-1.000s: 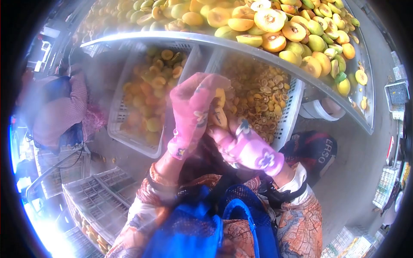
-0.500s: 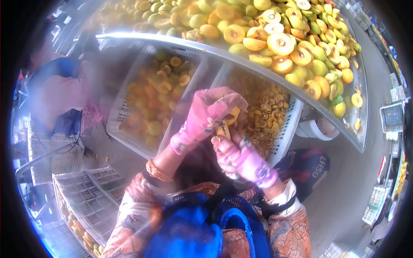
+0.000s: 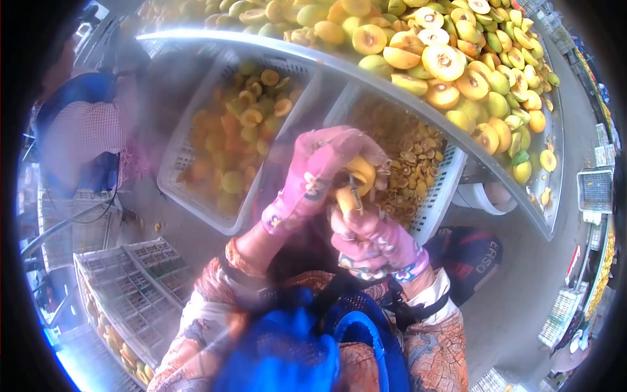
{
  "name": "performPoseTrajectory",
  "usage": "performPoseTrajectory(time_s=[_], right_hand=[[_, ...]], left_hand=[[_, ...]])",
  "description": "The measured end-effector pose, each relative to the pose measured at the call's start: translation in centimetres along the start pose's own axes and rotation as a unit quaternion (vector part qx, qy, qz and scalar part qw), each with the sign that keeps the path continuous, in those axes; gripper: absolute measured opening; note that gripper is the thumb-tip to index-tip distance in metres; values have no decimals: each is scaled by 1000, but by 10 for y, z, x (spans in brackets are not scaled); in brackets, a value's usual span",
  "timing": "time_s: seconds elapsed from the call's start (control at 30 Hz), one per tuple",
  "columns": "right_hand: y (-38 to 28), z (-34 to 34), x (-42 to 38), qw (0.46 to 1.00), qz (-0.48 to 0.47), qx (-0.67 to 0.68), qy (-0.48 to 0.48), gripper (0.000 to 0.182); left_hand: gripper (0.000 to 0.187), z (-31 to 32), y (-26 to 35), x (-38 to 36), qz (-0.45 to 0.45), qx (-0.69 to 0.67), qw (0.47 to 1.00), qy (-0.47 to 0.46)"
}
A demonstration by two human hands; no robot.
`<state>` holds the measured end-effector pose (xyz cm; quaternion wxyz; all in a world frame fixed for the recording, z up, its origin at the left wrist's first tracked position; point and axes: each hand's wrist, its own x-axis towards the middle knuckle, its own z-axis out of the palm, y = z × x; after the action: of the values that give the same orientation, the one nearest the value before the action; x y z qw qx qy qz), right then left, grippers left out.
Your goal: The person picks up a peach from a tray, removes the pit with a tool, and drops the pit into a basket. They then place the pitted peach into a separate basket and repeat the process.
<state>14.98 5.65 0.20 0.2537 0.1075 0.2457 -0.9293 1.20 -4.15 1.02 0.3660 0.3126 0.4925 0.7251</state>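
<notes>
My left hand (image 3: 330, 173), in a pink flowered glove, is closed around a yellow peach half (image 3: 362, 173). In my right hand (image 3: 375, 245), gloved the same way, is a small pitting knife (image 3: 350, 199) with a pale handle and a narrow dark metal blade. Its blade overlaps the peach's cut face, and the right fingers wrap the handle with the thumb close below the fruit. Both hands meet above my lap, in front of a white crate (image 3: 439, 199) of small cut-out peach pieces (image 3: 418, 163).
A metal table (image 3: 287, 60) heaped with halved peaches (image 3: 444, 62) spans the top. Left of my hands stands a crate (image 3: 219, 225) of peach halves. A white bucket (image 3: 477, 199) is under the table. Stacked crates (image 3: 130, 281) stand lower left; another person (image 3: 85, 137) sits beyond.
The left hand has turned, so the peach's cut face shows more. My right hand has shifted slightly right and down, and the knife's metal blade is now visible against the fruit.
</notes>
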Motion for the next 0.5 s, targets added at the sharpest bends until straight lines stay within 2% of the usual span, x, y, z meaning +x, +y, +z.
performPoseTrajectory(time_s=[0.07,0.17,0.2,0.27,0.33,0.4,0.43,0.47,0.5], right_hand=[[-4,-1,-4,1000,8,-26,0,34],[4,-9,-2,998,10,43,-50,33],[6,-9,-1,998,12,40,-50,33],[10,-9,1,993,3,94,-72,29],[8,-9,2,996,1,54,-76,36],[0,-5,-1,993,-59,47,-88,38],[-3,-21,1,985,-96,61,-128,40],[-7,-23,-2,989,-149,9,-19,37],[-10,-31,3,961,-134,-187,152,35]], left_hand=[[35,0,-5,0,9,-15,1000,7],[32,-1,-3,0,-61,-52,996,-30],[32,1,-3,-1,-57,-52,997,-28],[47,11,-9,-4,-44,-77,996,31],[45,10,-22,0,-24,-99,994,31],[41,8,-31,9,-17,-17,984,176],[38,5,-14,7,-51,-278,942,180],[37,-11,-11,7,-31,-259,947,188],[39,-24,-6,6,22,-223,953,203]])
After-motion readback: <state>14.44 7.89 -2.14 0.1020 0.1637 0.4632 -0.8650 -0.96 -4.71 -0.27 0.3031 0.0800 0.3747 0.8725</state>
